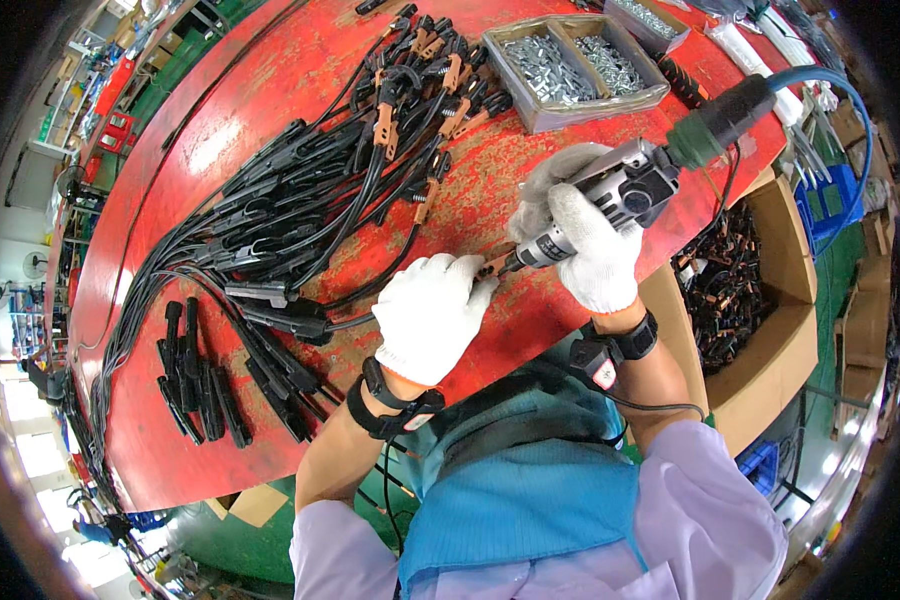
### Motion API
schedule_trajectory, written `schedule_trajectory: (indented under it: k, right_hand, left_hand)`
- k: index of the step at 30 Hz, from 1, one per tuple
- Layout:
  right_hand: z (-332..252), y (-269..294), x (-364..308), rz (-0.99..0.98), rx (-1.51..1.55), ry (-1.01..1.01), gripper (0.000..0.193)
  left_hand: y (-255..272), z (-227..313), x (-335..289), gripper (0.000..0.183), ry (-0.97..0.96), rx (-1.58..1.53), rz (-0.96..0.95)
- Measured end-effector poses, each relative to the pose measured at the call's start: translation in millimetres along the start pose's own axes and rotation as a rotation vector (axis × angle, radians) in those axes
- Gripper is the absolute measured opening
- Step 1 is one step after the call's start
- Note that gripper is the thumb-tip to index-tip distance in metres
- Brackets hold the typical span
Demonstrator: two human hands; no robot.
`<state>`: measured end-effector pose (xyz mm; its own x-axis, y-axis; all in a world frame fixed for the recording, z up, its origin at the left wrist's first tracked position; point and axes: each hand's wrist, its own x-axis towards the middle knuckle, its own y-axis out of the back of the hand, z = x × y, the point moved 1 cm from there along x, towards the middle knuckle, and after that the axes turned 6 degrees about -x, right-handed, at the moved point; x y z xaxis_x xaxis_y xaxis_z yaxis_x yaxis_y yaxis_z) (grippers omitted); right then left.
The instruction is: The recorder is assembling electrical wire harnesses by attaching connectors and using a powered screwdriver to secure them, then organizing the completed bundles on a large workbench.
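A driver (625,195) is clamped in the right grip (590,240), tip on a connector (490,266) pinched by the left grip (430,315) on the red bench (220,140), beside cables (300,210).

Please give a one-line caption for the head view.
Gloved right hand drives a power screwdriver into a cable clamp under the left hand.

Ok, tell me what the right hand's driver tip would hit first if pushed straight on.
Probably the copper-coloured terminal pinched by the left hand; the right hand aims the power screwdriver right at it.
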<state>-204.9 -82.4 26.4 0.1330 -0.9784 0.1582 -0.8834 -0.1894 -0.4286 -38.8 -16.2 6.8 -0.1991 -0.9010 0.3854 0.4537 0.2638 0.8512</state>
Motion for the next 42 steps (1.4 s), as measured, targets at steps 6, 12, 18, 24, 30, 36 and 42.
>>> schedule_trajectory:
  k: [6,12,18,24,30,36,42]
  right_hand:
    - [7,-4,2,0.023,0.044,-0.013,0.023]
    - [2,5,15,-0.323,0.082,0.028,0.022]
    - [-3,-28,7,0.335,0.007,-0.018,0.014]
    - [-7,-13,12,-0.047,-0.214,-0.029,0.017]
    - [-9,-12,2,-0.009,-0.068,-0.027,0.019]
    - [-7,-20,12,-0.147,-0.072,-0.008,0.021]
    - [6,-13,5,0.056,-0.076,-0.034,0.014]
  left_hand:
    - [0,2,0,0.019,0.010,0.004,0.001]
    - [2,4,-1,0.019,-0.006,0.015,-0.002]
    - [-2,3,-3,0.020,0.015,0.042,0.015]
    - [-1,5,-3,0.021,0.026,0.051,0.000]
    - [-3,8,-1,0.021,0.090,0.035,-0.006]
    - [-2,10,-1,0.021,0.110,0.041,-0.060]
    - [-2,11,-1,0.020,0.098,0.073,-0.018]
